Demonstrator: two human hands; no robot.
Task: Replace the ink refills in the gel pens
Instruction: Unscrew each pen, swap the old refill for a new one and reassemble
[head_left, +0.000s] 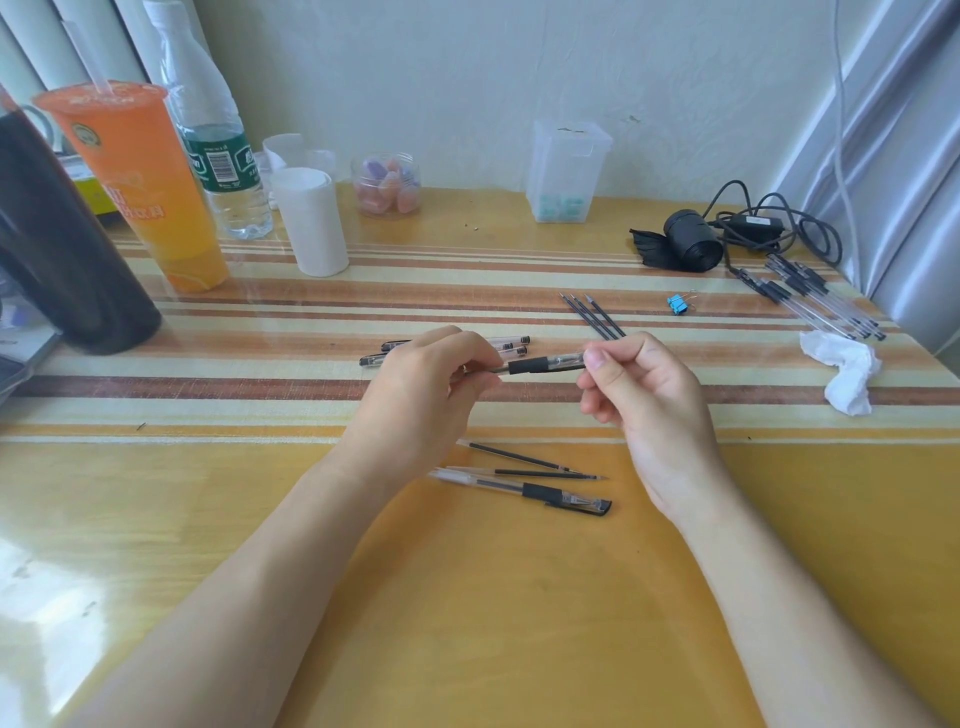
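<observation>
A clear gel pen (540, 364) with a black grip is held level above the table between both hands. My left hand (421, 384) grips its barrel end. My right hand (639, 384) pinches its tip end with thumb and fingers. Below the hands lie two loose refills (519, 460) and a capped gel pen (550, 493). Three dark refills (592, 314) lie side by side beyond my right hand. Several capped pens (498, 345) lie behind my left hand, partly hidden by it.
A bundle of clear pens (821, 301) lies far right by a crumpled tissue (847, 374), a blue binder clip (678, 305), a black bag roll (691, 241) and a cable. An orange drink cup (140, 187), water bottle (213, 145) and white roll (311, 223) stand left.
</observation>
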